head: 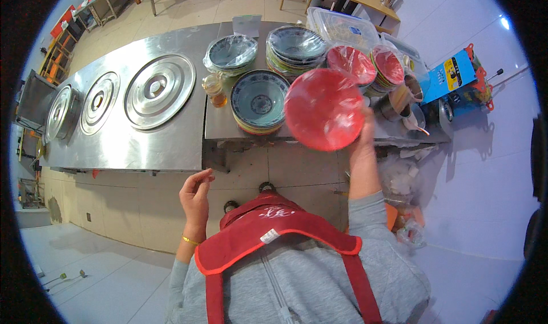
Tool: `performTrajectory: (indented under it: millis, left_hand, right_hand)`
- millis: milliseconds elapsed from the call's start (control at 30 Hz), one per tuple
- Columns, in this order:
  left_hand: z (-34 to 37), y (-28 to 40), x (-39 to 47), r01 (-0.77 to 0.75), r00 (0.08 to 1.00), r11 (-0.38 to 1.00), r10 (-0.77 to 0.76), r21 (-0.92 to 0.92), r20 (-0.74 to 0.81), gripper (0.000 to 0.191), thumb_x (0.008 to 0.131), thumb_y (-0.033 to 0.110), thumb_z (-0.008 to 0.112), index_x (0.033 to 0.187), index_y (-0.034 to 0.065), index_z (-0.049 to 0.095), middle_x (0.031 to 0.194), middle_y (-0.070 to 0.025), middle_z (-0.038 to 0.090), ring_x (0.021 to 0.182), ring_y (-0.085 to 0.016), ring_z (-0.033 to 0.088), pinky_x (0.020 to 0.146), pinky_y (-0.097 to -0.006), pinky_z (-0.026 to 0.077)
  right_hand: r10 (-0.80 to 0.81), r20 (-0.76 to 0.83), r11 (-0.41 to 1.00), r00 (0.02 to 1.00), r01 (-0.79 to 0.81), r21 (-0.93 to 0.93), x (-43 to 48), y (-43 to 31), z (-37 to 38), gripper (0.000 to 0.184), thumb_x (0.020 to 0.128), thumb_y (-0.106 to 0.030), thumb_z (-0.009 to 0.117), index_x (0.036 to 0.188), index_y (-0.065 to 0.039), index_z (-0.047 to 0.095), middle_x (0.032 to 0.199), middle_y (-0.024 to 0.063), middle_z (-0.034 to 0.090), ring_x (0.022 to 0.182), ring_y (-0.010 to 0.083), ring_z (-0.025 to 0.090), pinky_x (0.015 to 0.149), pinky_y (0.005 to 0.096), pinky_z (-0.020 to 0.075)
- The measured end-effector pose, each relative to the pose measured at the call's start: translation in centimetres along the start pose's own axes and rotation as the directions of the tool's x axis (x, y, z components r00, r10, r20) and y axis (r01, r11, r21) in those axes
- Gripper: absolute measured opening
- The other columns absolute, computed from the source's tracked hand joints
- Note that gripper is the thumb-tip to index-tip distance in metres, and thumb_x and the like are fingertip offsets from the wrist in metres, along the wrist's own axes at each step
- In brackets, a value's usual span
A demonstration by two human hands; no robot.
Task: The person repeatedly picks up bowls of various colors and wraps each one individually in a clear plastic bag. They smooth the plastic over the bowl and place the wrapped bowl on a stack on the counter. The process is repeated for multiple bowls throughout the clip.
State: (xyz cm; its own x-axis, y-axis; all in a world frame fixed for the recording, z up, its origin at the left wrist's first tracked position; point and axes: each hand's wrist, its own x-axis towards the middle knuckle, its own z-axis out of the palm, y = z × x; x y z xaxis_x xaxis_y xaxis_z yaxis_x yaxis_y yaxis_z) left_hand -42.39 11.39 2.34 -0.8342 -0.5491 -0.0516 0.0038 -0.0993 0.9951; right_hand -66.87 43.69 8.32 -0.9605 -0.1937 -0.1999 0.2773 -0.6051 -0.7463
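My right hand (364,129) grips the rim of a red bowl (323,110), held tilted above the front of the steel counter. Shiny clear plastic film appears to cover the bowl, which is slightly blurred. Behind it are another film-covered red bowl (351,65) and a wrapped stack of red bowls (387,67). To its left stands a stack of grey-blue patterned bowls (260,99). My left hand (197,193) hovers off the counter's front edge with fingers curled together; nothing shows in it.
Round steel lids (171,103) sit in the counter at left. Wrapped bowl stacks (295,45), a glass jar (215,90) and a clear plastic box (344,28) stand farther back. Steel canisters (391,105) and a blue box (449,75) are at right by the wall.
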Motion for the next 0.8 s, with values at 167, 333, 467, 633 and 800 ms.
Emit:
performTrajectory:
  millis: [167, 333, 467, 633, 800]
  left_hand:
    - [0.1, -1.4, -0.8, 0.159, 0.987, 0.986, -0.16, -0.043, -0.028, 0.019, 0.087, -0.002, 0.052, 0.101, -0.0044, 0.063, 0.099, -0.01, 0.066, 0.09, -0.016, 0.063, 0.084, -0.0279, 0.049]
    - [0.7, -2.3, -1.1, 0.215, 0.975, 0.974, -0.218, -0.074, -0.042, 0.019, 0.085, -0.002, 0.053, 0.101, -0.0048, 0.063, 0.099, -0.0107, 0.066, 0.089, -0.017, 0.063, 0.083, -0.0289, 0.049]
    - [1.0, -2.4, -1.2, 0.246, 0.967, 0.969, -0.248, -0.03, -0.06, 0.019, 0.085, 0.001, 0.054, 0.1, -0.0037, 0.064, 0.1, -0.0117, 0.066, 0.089, -0.019, 0.064, 0.082, -0.0304, 0.049]
    - [0.7, -2.9, -2.7, 0.256, 0.964, 0.964, -0.25, 0.064, -0.092, 0.02, 0.084, 0.002, 0.056, 0.101, -0.0053, 0.064, 0.098, -0.0115, 0.066, 0.09, -0.019, 0.064, 0.082, -0.0294, 0.05]
    - [0.3, -2.9, -2.5, 0.308, 0.946, 0.868, -0.325, 0.389, -0.025, 0.027, 0.086, 0.015, 0.059, 0.109, 0.0016, 0.065, 0.102, -0.0101, 0.068, 0.094, -0.015, 0.063, 0.085, -0.03, 0.05]
  right_hand:
    - [-0.261, -0.08, 0.965, 0.962, 0.259, -0.037, 6.9, -7.3, -1.8, 0.055, 0.08, -0.032, 0.062, 0.126, -0.003, 0.049, 0.121, 0.0134, 0.057, 0.107, 0.0307, 0.057, 0.093, 0.0459, 0.0461]
    - [-0.307, -0.24, 0.952, 0.921, 0.299, -0.069, 14.3, -9.3, -2.5, 0.051, 0.08, -0.032, 0.062, 0.121, -0.004, 0.053, 0.12, 0.0126, 0.059, 0.109, 0.0296, 0.056, 0.094, 0.0465, 0.0448]
    - [-0.247, -0.255, 0.947, 0.935, 0.177, -0.267, 19.3, -9.5, -5.0, 0.047, 0.079, -0.034, 0.064, 0.118, -0.008, 0.056, 0.115, 0.0095, 0.061, 0.108, 0.0269, 0.056, 0.093, 0.0452, 0.0451]
    - [-0.348, 0.093, 0.582, 0.933, 0.293, -0.758, 23.9, -8.1, -6.9, 0.051, 0.085, -0.03, 0.061, 0.125, 0.0, 0.052, 0.119, 0.0109, 0.058, 0.11, 0.0246, 0.053, 0.094, 0.0388, 0.0428]
    - [-0.484, 0.225, -0.515, 0.845, -0.067, -0.855, 28.4, -14.1, -14.5, 0.059, 0.086, -0.049, 0.056, 0.123, -0.002, 0.056, 0.125, 0.0212, 0.056, 0.114, 0.0354, 0.055, 0.096, 0.0465, 0.0423]
